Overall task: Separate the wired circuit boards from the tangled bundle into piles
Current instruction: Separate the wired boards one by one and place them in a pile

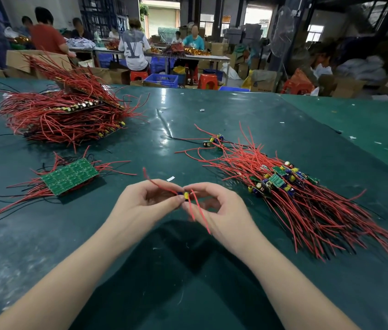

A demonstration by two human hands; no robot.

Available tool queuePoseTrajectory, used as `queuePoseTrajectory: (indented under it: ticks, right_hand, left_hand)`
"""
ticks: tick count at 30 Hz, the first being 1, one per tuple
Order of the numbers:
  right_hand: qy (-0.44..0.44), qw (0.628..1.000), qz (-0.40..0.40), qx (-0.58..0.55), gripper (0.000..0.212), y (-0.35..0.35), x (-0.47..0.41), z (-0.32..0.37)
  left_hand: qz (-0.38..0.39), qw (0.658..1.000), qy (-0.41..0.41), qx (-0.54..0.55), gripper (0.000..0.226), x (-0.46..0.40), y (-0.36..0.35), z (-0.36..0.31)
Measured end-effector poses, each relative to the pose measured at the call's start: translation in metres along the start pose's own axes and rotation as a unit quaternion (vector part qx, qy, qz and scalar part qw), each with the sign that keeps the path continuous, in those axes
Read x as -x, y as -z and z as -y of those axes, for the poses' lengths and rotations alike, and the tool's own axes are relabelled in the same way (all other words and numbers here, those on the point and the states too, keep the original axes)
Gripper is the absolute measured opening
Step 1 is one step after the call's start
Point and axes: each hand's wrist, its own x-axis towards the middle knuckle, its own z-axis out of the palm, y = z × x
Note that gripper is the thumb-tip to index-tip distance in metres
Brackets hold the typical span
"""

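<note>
Between my two hands sits one small wired circuit board (184, 195) with yellow and blue parts and red wires trailing up-left and down-right. My left hand (145, 206) pinches its left end; my right hand (219, 210) pinches its right end. A green panel of joined boards (70, 176) with red and black wires lies to the left. To the right spreads a pile of single boards (281, 184) with long red wires. A big tangled stack of wired panels (64, 113) is at the far left.
The dark green table (188, 115) carries small white scraps (170, 179). Two loose boards (214, 140) lie beyond the right pile. Past the table's far edge are cardboard boxes, blue crates (162, 80), red stools and several seated people.
</note>
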Motion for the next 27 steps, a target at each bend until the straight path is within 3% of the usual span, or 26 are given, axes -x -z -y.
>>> queuePoseTrajectory:
  ticks: [11,20,27]
  right_hand:
    - [0.011,0.985,-0.07,-0.158,0.011,-0.009,-0.001,-0.002]
    - [-0.024,0.964,-0.109,-0.241,0.016,-0.009,-0.003,0.002]
    - [-0.029,0.954,-0.11,-0.276,0.019,-0.005,0.0,0.006]
  left_hand:
    - [-0.036,0.997,-0.074,-0.013,0.023,0.003,-0.005,-0.001]
    - [-0.09,0.946,-0.247,-0.19,0.023,0.008,-0.014,-0.001]
    - [-0.095,0.938,-0.261,-0.208,0.028,0.007,-0.013,0.0]
